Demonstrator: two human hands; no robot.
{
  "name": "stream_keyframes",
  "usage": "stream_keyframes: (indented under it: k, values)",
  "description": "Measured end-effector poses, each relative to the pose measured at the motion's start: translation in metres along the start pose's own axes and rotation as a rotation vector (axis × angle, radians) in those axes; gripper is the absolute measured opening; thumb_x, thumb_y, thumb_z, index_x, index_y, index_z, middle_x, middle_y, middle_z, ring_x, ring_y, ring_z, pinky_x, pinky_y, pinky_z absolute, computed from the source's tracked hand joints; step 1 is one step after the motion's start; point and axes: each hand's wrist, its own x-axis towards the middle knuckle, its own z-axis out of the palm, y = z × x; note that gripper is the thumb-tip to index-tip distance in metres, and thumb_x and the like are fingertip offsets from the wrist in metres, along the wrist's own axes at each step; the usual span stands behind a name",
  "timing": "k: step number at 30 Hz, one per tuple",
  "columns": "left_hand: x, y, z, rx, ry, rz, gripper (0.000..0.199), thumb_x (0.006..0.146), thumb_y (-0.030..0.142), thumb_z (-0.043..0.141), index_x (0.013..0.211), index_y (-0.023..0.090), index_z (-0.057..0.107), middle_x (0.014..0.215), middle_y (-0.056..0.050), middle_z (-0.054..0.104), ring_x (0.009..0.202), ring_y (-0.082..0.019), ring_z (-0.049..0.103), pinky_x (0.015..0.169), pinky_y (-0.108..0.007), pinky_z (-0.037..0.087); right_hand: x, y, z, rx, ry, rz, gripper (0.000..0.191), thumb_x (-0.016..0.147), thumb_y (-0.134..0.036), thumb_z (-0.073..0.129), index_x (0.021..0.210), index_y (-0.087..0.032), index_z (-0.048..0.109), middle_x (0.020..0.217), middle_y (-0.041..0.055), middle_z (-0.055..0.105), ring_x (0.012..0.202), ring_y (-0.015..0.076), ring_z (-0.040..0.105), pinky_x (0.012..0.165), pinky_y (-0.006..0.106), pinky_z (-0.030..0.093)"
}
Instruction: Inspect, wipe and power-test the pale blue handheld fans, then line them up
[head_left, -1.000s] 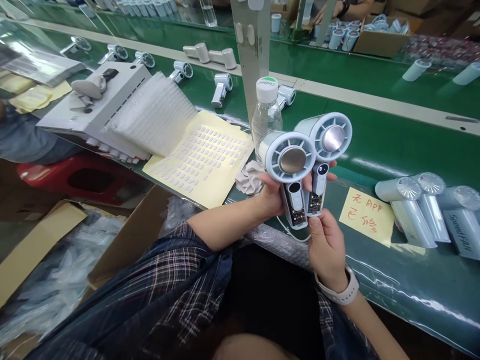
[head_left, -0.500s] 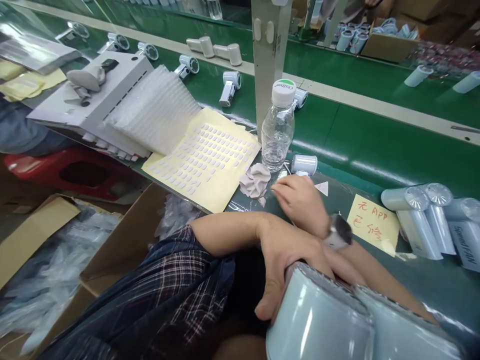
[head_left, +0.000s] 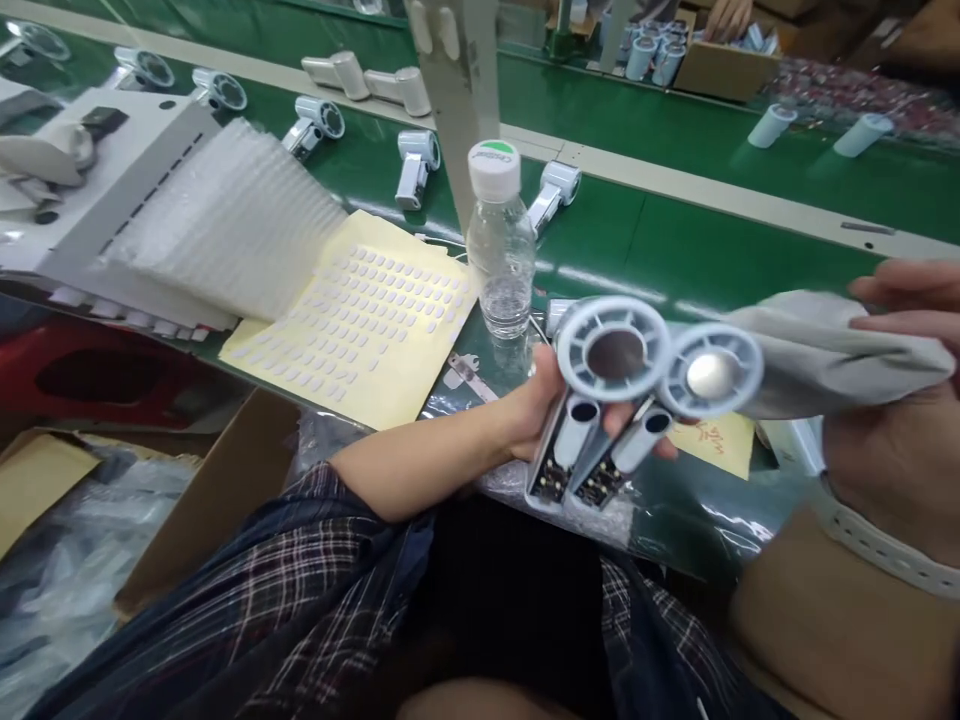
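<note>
In my left hand are two pale blue handheld fans, held side by side above the bench edge. Round ends face me: the left fan has a dark centre, and the right fan shows a shiny metal disc. Their handles are uncovered, with white cylinders and dark circuit boards visible. My right hand, partly cut off by the frame edge, grips a crumpled grey cloth, which reaches close to the right fan. Whether the cloth touches it I cannot tell. Some left fingers are hidden behind the fans.
A clear water bottle stands behind the fans. Left of it lies a yellow sheet of small white stickers, beside bubble wrap. Several fans line the green conveyor. An open carton with plastic bags sits lower left.
My right hand has taken the crumpled cloth from beside the bottle and swung right with it. The fans in my left hand are lifted and turned, round ends toward me. The view has shifted rightward.
</note>
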Motion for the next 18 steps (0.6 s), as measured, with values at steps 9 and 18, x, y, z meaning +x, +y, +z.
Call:
stream_keyframes:
  k: [9, 18]
  values:
    - [0.007, -0.022, -0.013, -0.013, -0.056, -0.141, 0.089, 0.051, 0.103, 0.076, 0.068, 0.016, 0.065, 0.093, -0.012, 0.079, 0.091, -0.025, 0.078, 0.092, -0.038, 0.064, -0.043, 0.032, 0.038, 0.929, -0.426, 0.600, 0.058, 0.092, -0.047, 0.087, 0.146, -0.041, 0.065, 0.148, 0.0057, 0.071, 0.098, 0.0258, 0.081, 0.060, 0.037, 0.072]
    - [0.006, -0.021, -0.012, 0.022, -0.040, -0.113, 0.090, 0.052, 0.105, 0.072, 0.068, 0.017, 0.065, 0.079, -0.008, 0.075, 0.081, -0.022, 0.075, 0.082, -0.032, 0.061, -0.047, 0.005, 0.056, 0.719, -0.222, 0.637, 0.029, 0.103, -0.058, 0.072, 0.116, -0.032, 0.075, 0.069, -0.0042, 0.071, 0.036, 0.0163, 0.062, 0.026, 0.026, 0.048]
